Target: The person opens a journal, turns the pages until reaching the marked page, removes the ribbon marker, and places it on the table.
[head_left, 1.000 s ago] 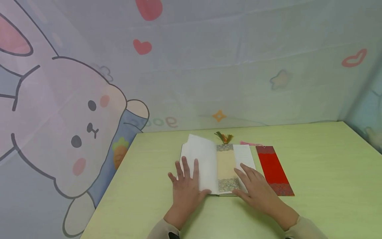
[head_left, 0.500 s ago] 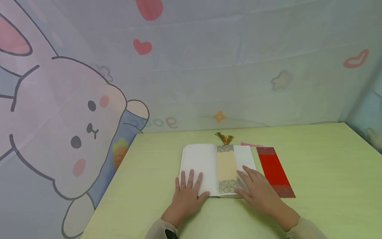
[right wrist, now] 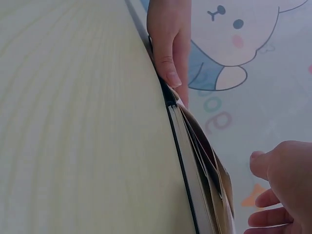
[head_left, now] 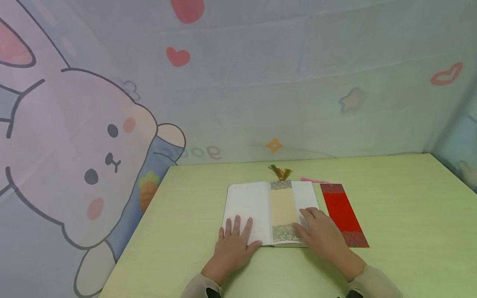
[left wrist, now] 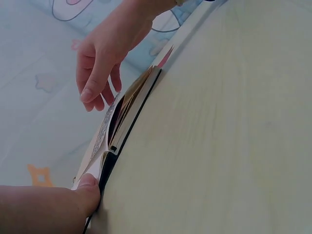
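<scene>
An open book (head_left: 247,203) with blank white pages lies on the table. Along its gutter, on the right-hand page, is a cream bookmark (head_left: 283,205) with patterned ends and a green-orange tassel (head_left: 280,172) poking past the far edge. My left hand (head_left: 232,248) rests with fingers spread on the left-hand page; its thumb (left wrist: 87,187) lies at the book's near edge. My right hand (head_left: 324,234) hovers over the right-hand page, fingers loosely bent and holding nothing. In the right wrist view a gap shows between that hand's thumb (right wrist: 261,163) and the leaves.
To the right of the book lies a red bookmark (head_left: 343,215) with a pink tassel (head_left: 314,180). The pale green table (head_left: 406,207) extends around them. Behind it hangs a printed cloth (head_left: 238,82) with a rabbit (head_left: 108,157) on the left.
The raised left-hand leaf has come down flat. My left hand has moved nearer the book's front edge, resting on the page. My right fingers have drawn slightly closer together and rightward.
</scene>
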The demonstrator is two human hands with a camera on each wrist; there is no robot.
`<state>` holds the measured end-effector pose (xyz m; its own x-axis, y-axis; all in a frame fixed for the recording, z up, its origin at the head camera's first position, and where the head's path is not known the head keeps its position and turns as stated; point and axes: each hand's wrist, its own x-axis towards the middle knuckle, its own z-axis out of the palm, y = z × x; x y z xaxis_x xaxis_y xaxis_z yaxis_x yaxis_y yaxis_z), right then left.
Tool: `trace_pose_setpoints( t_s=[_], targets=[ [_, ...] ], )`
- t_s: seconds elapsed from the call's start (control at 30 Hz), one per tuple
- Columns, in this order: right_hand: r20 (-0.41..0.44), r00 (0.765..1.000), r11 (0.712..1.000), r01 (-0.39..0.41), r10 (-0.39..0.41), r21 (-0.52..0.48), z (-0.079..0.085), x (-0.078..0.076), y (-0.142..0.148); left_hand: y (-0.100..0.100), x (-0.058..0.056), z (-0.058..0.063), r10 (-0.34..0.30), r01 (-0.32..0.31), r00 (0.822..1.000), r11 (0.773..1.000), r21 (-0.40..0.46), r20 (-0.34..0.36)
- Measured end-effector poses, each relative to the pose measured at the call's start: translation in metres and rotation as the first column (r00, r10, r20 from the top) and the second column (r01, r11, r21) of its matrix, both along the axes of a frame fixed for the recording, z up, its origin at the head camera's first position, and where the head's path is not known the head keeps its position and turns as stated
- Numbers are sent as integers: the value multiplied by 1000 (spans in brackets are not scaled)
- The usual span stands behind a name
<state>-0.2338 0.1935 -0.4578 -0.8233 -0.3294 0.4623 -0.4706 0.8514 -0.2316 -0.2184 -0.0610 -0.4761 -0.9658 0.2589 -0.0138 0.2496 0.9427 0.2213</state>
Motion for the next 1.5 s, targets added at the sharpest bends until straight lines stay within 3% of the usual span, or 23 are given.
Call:
trace_pose_setpoints(
  t_s=[0.23,0.33,0.43,0.67,0.9,1.0,1.1,1.27,1.5],
  targets=[
    [15,999,998,44,-43,-50,4,-8,-8,0,-1,2,11,-11,1000,1000,0,-2],
    [114,991,993,87,-77,-84,7,-12,-10,-1,-2,2,11,-11,1000,1000,6,22],
    [260,961,982,135,-98,-130,11,-15,-11,-1,-2,4,10,-11,999,1000,18,39],
    [508,857,943,234,-86,-237,17,-25,-9,-2,2,3,15,-15,999,1000,6,46],
    [732,681,825,394,34,-406,20,-40,-8,-1,4,4,4,-4,1000,1000,9,30],
    [763,643,800,423,66,-426,20,-43,-9,0,4,4,4,-5,1000,1000,14,25],
    [777,625,791,438,74,-427,21,-45,-10,0,4,4,4,-4,1000,1000,7,17],
    [783,618,792,442,71,-421,22,-49,-12,0,3,3,2,-2,1000,1000,3,1],
    [756,650,811,400,77,-427,23,-50,-14,0,1,2,2,-2,1000,1000,-10,-11]
  ],
)
